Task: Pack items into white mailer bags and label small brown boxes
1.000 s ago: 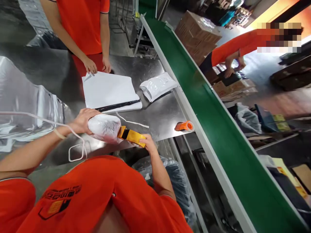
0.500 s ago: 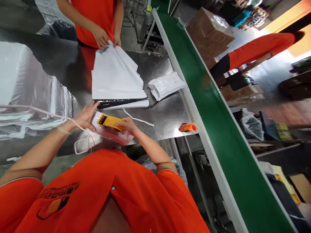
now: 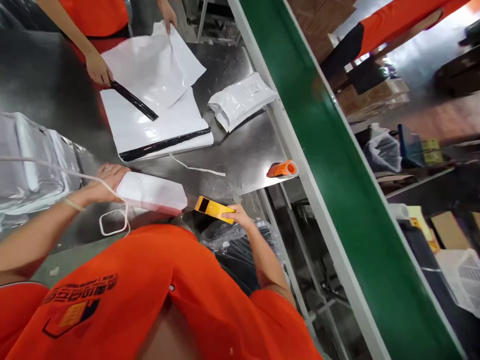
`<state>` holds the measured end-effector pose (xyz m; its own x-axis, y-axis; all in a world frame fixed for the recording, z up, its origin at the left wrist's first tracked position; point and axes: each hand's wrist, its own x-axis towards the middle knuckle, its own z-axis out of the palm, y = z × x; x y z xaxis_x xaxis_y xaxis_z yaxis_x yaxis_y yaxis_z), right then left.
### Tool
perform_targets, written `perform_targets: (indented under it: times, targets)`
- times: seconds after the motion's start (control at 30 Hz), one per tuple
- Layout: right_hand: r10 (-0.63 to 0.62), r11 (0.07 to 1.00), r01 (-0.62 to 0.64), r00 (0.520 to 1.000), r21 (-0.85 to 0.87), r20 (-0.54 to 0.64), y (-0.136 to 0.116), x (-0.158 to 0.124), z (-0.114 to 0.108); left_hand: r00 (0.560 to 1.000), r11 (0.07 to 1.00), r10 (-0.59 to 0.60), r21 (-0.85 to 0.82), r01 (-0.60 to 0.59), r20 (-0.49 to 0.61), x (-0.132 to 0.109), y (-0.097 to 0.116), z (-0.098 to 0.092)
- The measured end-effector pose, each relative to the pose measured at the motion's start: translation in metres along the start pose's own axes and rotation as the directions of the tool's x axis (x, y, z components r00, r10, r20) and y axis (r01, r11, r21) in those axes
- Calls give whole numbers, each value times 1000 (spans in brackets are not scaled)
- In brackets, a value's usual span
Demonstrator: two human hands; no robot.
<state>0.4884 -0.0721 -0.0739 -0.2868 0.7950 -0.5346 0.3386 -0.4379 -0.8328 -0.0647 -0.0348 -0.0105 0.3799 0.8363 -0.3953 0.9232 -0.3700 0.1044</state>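
Observation:
My left hand grips the end of a white plastic mailer parcel, which lies on the steel table's near edge. A thin white cord runs along my left forearm and hangs in a loop below the wrist. My right hand is off to the right, holding a yellow handheld barcode scanner. The scanner's window faces away from the parcel, with a small gap between them.
A co-worker's hand rests on a large white mailer bag with a black strip. A sealed white parcel and an orange tape roll lie on the steel table. A green conveyor belt runs alongside it.
The scanner has left the top of the parcel and moved right in my right hand. My left hand now grips the parcel's end. The co-worker has pulled the white bag open and shifted it.

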Motion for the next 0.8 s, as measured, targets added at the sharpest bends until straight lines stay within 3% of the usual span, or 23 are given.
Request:
perform_targets:
  times: [0.07, 0.13, 0.23, 0.33, 0.37, 0.43, 0.47, 0.53, 0.67, 0.73, 0.8]
  targets:
    - [44, 996, -47, 998, 77, 38, 20, 24, 24, 1000, 1000, -25, -3, 25, 9, 0, 0, -2]
    - [52, 988, -62, 996, 145, 69, 27, 49, 50, 995, 997, -79, 6, 79, 53, 2, 15, -8]
    - [49, 981, -63, 995, 185, 82, 30, 69, 71, 991, 996, -81, 34, 78, 104, 17, 75, -13]
    - [61, 979, -72, 996, 189, 64, 30, 66, 71, 991, 995, 100, -24, -98, 86, 43, 154, -10]
    - [64, 980, -72, 997, 183, 50, 29, 62, 68, 996, 997, 64, -43, -61, 58, 50, 175, -9]
    - [67, 984, -69, 998, 164, 19, 24, 52, 60, 998, 992, 60, -115, -60, -5, 59, 194, -13]
    - [64, 986, -63, 998, 156, 1, 18, 46, 54, 997, 985, 67, -157, -72, -37, 61, 192, -18]
    - [38, 986, -31, 999, 162, -38, 2, 29, 40, 984, 952, 128, -262, -156, -121, 58, 168, -29]
    - [-80, 967, 96, 994, 237, -77, -56, -6, 18, 914, 772, 191, -521, -365, -357, 44, 89, -43]
    - [-134, 961, 146, 989, 234, -69, -92, -13, 25, 911, 709, 129, -606, -361, -391, 36, 57, -37]
    - [-173, 962, 183, 983, 205, -66, -125, -8, 45, 935, 698, 43, -660, -280, -352, 24, 33, -26]
